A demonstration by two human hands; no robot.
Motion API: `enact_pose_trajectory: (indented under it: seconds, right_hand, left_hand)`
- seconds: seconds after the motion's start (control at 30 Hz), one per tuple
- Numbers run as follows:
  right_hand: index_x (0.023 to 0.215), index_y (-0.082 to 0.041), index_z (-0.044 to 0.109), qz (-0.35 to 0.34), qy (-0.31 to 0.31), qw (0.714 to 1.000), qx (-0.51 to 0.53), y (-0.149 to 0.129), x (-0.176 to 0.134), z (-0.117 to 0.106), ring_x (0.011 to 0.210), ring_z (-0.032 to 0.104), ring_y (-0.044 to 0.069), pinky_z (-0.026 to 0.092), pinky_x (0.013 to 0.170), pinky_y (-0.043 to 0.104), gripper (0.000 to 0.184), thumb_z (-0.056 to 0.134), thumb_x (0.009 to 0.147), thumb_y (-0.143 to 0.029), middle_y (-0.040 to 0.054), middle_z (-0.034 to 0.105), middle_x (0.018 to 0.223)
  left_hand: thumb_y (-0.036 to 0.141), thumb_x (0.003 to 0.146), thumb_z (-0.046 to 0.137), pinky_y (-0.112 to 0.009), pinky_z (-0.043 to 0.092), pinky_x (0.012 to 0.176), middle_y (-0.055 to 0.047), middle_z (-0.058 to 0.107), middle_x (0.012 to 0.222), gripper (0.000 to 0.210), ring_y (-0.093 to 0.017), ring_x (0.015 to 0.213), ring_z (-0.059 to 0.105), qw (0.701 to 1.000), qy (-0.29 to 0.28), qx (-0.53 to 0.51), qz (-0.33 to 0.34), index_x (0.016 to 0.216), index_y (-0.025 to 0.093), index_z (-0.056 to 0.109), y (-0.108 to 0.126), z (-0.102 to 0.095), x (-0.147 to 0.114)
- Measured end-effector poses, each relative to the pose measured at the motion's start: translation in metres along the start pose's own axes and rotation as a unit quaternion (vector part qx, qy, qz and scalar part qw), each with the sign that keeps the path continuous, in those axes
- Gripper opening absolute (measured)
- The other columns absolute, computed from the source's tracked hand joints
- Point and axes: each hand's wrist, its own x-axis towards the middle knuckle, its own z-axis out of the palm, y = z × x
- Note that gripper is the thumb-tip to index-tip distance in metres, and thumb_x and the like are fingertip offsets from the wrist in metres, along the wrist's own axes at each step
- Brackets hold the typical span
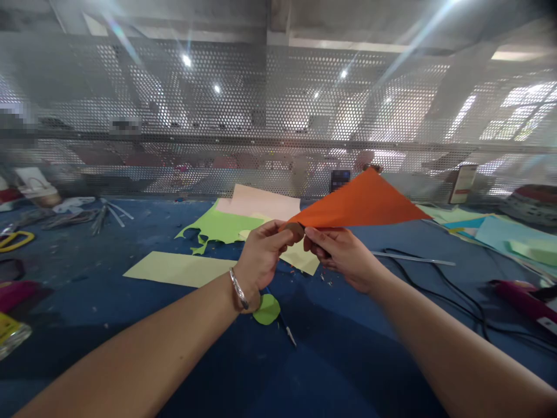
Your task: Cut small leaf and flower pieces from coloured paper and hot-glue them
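A sheet of orange paper (365, 200) is held up over the blue table, its broad part rising to the right. My left hand (263, 249), with a silver bangle at the wrist, is closed on its narrow left end. A small brownish rounded piece (296, 231) shows at those fingertips; I cannot tell whether it is separate or the paper's shaded edge. My right hand (342, 252) pinches the lower edge close beside it, and its curled fingers are partly hidden. Below my left wrist lie a green paper circle (267, 309) and a thin pen-like tool (287, 328) with a pale tip.
Cut green paper (221, 225), pink paper (263, 202) and a pale yellow strip (178, 269) lie behind my left hand. Yellow-handled scissors (17, 241) are far left. At right are coloured sheets (509, 235), a black cable (461, 290) and a magenta tool (526, 299). Perforated metal panels (243, 116) stand behind.
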Motion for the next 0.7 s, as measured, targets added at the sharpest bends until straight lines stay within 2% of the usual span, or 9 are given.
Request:
enact_pose_trajectory:
  seconds: [0.43,0.7]
  right_hand:
    - [0.072,-0.018,0.061,-0.008,0.011,0.999,-0.037,0.005,0.004,0.002,0.046,0.026,0.007,0.014,0.045,0.026,0.05,0.064,0.083,-0.066,-0.0065,0.038,0.056]
    - [0.069,-0.019,0.062,-0.029,0.019,0.997,-0.07,0.012,0.008,0.0,0.047,0.028,0.008,0.018,0.046,0.027,0.049,0.063,0.083,-0.066,-0.0064,0.037,0.054]
  left_hand:
    - [0.019,0.068,0.077,-0.029,0.036,0.066,-0.003,0.064,0.073,0.008,-0.013,0.069,0.053,0.997,0.016,0.077,0.007,0.074,0.016,0.073,-0.008,-0.006,0.006]
    - [0.018,0.069,0.072,-0.029,0.035,0.064,-0.002,0.064,0.068,0.004,-0.012,0.064,0.049,0.991,0.009,0.13,0.01,0.069,0.015,0.073,0.003,-0.003,0.003]
